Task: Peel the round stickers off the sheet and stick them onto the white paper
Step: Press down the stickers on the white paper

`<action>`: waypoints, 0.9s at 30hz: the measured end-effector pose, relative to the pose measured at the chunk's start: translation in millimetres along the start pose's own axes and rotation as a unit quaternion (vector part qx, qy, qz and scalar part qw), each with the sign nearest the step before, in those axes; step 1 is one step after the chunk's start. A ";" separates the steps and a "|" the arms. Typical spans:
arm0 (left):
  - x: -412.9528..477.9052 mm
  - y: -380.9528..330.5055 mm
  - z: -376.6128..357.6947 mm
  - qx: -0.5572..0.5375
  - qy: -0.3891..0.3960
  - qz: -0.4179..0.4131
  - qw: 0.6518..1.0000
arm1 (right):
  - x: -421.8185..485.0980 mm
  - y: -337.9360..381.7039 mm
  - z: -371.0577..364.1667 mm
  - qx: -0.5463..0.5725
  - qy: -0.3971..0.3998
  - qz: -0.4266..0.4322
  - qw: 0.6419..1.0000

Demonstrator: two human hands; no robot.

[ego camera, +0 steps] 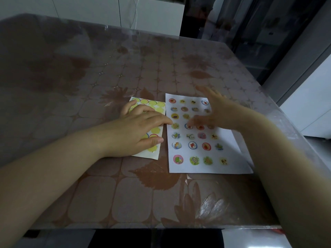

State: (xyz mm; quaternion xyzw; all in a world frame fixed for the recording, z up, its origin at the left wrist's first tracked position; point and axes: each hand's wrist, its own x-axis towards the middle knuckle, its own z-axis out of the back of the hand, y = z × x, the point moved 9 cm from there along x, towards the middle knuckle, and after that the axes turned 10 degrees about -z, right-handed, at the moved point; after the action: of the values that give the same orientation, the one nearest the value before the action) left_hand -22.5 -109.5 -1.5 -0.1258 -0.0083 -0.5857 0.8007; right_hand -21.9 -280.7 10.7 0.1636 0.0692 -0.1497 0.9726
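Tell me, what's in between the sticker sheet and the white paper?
Only a thin strip of bare table, seen in the head view; the left hand's fingertip reaches across it.

Glossy plastic table cover [125, 194]; matt white paper [231, 154]

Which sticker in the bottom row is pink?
The round pink-rimmed sticker at the left end of the nearest row on the white paper sheet. The other three in that row are green or yellow.
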 end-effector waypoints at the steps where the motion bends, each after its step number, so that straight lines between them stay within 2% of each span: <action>1: 0.2 0.0 -0.3 0.002 0.001 -0.001 1.000 | 0.5 0.8 -2.9 -0.016 0.006 -0.002 1.000; 7: -0.2 -0.5 -0.3 -0.007 -0.005 -0.004 1.000 | 1.3 0.0 -4.7 0.000 0.018 -0.009 1.000; 11: -0.3 0.3 -0.9 0.000 -0.002 -0.001 1.000 | 1.1 -21.5 7.8 0.093 0.024 -0.049 0.994; 18: -0.3 -0.7 -0.2 -0.001 -0.006 -0.006 1.000 | 2.4 -24.2 0.7 -0.002 0.031 -0.061 0.998; 27: -0.5 -0.3 -1.2 0.003 0.000 -0.002 1.000 | 4.1 -30.2 -1.2 0.003 0.031 -0.091 0.995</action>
State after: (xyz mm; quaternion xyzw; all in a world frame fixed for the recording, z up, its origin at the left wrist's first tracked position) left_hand -23.1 -109.4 -2.7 -0.1236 -0.0105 -0.5874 0.7997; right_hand -27.6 -308.7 -0.2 0.1642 0.1137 -0.2328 0.9518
